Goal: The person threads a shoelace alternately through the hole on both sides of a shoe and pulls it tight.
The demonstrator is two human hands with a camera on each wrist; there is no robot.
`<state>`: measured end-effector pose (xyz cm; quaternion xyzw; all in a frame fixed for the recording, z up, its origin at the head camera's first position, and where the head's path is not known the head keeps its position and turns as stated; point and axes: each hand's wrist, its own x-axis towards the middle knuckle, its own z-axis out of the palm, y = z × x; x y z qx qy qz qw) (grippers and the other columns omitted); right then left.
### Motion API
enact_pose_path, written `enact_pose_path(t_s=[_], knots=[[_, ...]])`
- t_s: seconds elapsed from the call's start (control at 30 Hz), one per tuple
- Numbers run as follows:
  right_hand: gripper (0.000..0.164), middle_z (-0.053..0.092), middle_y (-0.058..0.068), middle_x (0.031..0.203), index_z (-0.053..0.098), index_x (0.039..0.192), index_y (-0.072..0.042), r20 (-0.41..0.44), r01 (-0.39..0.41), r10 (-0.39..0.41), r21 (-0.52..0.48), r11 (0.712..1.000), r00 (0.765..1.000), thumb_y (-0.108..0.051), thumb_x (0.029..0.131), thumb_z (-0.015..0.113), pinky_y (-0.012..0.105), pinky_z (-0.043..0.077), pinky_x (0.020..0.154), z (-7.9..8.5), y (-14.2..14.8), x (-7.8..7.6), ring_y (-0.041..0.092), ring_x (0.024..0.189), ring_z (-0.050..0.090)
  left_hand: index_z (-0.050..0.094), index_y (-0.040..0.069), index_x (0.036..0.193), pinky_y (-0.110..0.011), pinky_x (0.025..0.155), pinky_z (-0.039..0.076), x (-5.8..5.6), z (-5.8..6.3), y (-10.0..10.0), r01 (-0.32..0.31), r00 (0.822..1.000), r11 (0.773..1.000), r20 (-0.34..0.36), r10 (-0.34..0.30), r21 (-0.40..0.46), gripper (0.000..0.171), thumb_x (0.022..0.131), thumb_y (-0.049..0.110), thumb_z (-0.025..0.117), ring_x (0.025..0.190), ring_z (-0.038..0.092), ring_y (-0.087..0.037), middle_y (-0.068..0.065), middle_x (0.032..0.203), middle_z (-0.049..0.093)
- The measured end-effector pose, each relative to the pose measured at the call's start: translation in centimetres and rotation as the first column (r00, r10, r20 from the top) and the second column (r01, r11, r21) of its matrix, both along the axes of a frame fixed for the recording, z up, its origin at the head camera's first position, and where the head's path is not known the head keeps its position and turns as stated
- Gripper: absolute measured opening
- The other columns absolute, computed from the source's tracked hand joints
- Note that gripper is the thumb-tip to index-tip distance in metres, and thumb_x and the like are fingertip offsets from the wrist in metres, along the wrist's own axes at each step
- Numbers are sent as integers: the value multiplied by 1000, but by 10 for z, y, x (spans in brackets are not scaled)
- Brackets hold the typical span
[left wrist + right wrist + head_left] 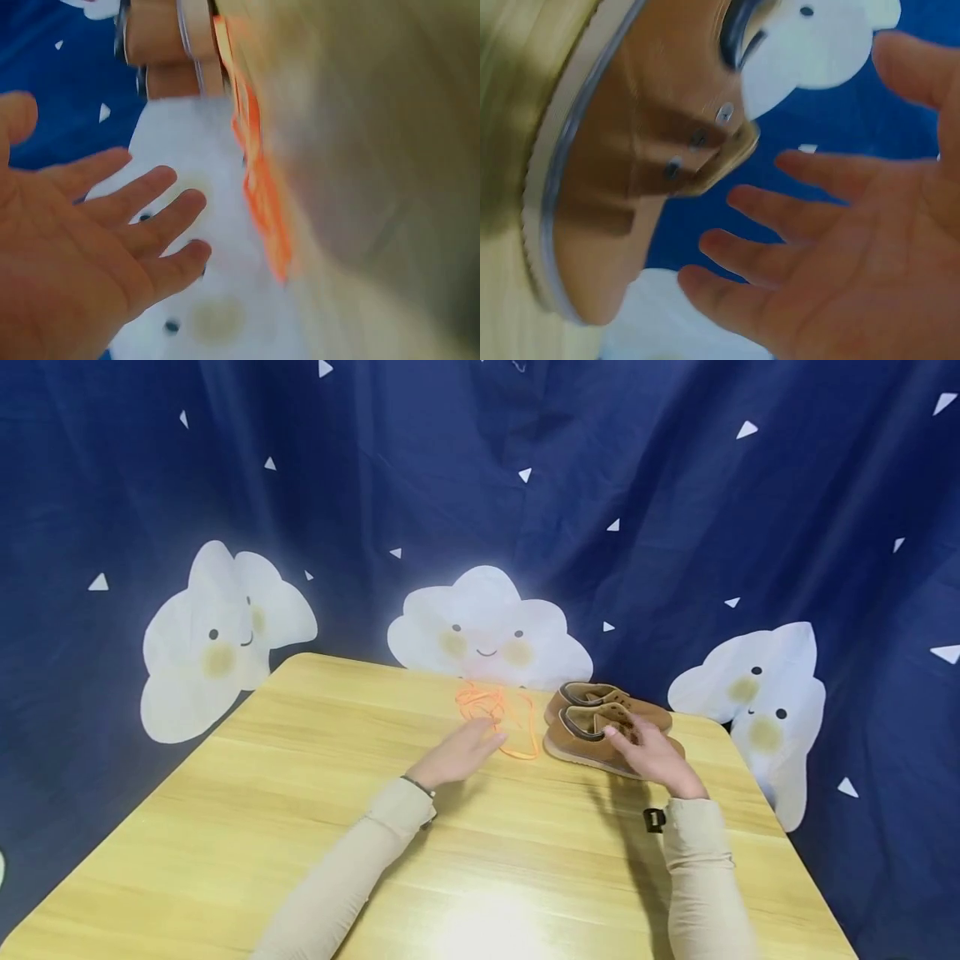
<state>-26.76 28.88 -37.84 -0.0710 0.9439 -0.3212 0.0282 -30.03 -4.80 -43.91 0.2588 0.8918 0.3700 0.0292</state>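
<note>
Pale sleeves (337, 868) are closest to us, leading up to each hand. Biggest thing is the blue backdrop (450, 427) with smiley clouds, well beyond both hands. Next down, the wooden table (300, 793) sits under the pair of hands, with a bright glare patch on the near side of them.

Then the brown shoes (573, 747), soles down, side by side. One's under and just left of the right hand, the other's right beyond it. That right hand (660, 758) has its fingers loosely spread, and the right wrist view shows a gap to the shoe, so it's not gripping anything. Dip too low or swing sideways and I reckon it'd bump the near shoe into its neighbour, they're that close.

Left hand (457, 753): fingers fanned, thumb well apart, nothing held. Orange cord (480, 697) lies tangled just past its fingertips, one loop straying right, toward the shoes. That's my main worry: yank a single strand and the crossed loops could cinch into a knot.

Small stuff last: a black strap (655, 820) on the right wrist, which could maybe snag a loose loop, and metal eyelets (724, 112) just off the right fingertips.
</note>
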Motion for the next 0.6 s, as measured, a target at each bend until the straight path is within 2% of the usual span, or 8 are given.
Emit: enact_pose_path(t_s=[0.13, 0.23, 0.3, 0.4, 0.47, 0.5, 0.57, 0.6], knots=[[83, 17, 37, 165, 15, 161, 8, 97, 103, -92, -111, 989, 991, -51, 109, 40, 67, 27, 121, -3, 29, -7, 57, 151, 22, 41, 6, 156, -51, 124, 35, -2, -2, 20, -16, 992, 989, 125, -3, 150, 61, 111, 47, 36, 148, 46, -35, -16, 160, 46], [80, 17, 36, 166, 15, 161, 7, 117, 187, -168, -171, 967, 979, -49, 110, 38, 65, 28, 122, -11, 52, -11, 56, 152, 22, 44, 7, 155, -50, 122, 38, -4, -2, 36, -37, 983, 971, 183, -7, 236, 57, 112, 44, 38, 145, 50, -34, -14, 159, 49], [78, 15, 36, 166, 14, 162, 7, 138, 251, -226, -213, 944, 964, -48, 110, 36, 63, 27, 123, -17, 65, -13, 55, 152, 21, 45, 6, 154, -50, 121, 39, -8, -2, 45, -68, 976, 955, 216, 4, 288, 54, 112, 39, 39, 142, 52, -35, -15, 157, 50], [76, 11, 37, 167, 10, 162, 7, 171, 334, -297, -254, 908, 939, -44, 110, 33, 62, 24, 125, -25, 83, -19, 54, 154, 18, 46, 3, 152, -48, 113, 47, -16, -2, 55, -141, 954, 915, 298, 24, 377, 47, 110, 25, 42, 133, 58, -36, -20, 149, 56], [75, 8, 38, 167, 7, 162, 7, 205, 363, -314, -275, 890, 927, -42, 110, 31, 59, 27, 125, -30, 94, -23, 53, 154, 18, 46, -2, 151, -43, 103, 54, -21, 1, 60, -204, 928, 877, 372, 31, 435, 46, 108, 15, 44, 115, 65, -31, -23, 139, 60], [75, 6, 37, 167, 5, 162, 7, 224, 370, -315, -282, 885, 922, -42, 110, 30, 56, 31, 123, -32, 100, -25, 52, 155, 17, 45, -4, 150, -43, 102, 55, -25, 2, 62, -237, 912, 858, 408, 35, 455, 47, 106, 11, 44, 114, 64, -31, -24, 138, 59], [75, 11, 36, 167, 5, 162, 7, 250, 379, -315, -279, 882, 916, -41, 110, 30, 46, 43, 113, -36, 109, -28, 46, 146, 36, 44, -5, 151, -42, 102, 55, -31, 3, 65, -290, 876, 824, 482, 23, 487, 49, 104, 7, 45, 111, 64, -30, -26, 139, 58], [75, 29, 39, 159, 4, 162, 7, 266, 383, -310, -294, 876, 913, -41, 110, 31, 40, 48, 104, -38, 113, -29, 40, 134, 49, 45, -4, 151, -41, 101, 56, -38, -2, 68, -304, 862, 802, 507, 2, 515, 49, 102, 6, 47, 109, 65, -28, -23, 138, 59]])
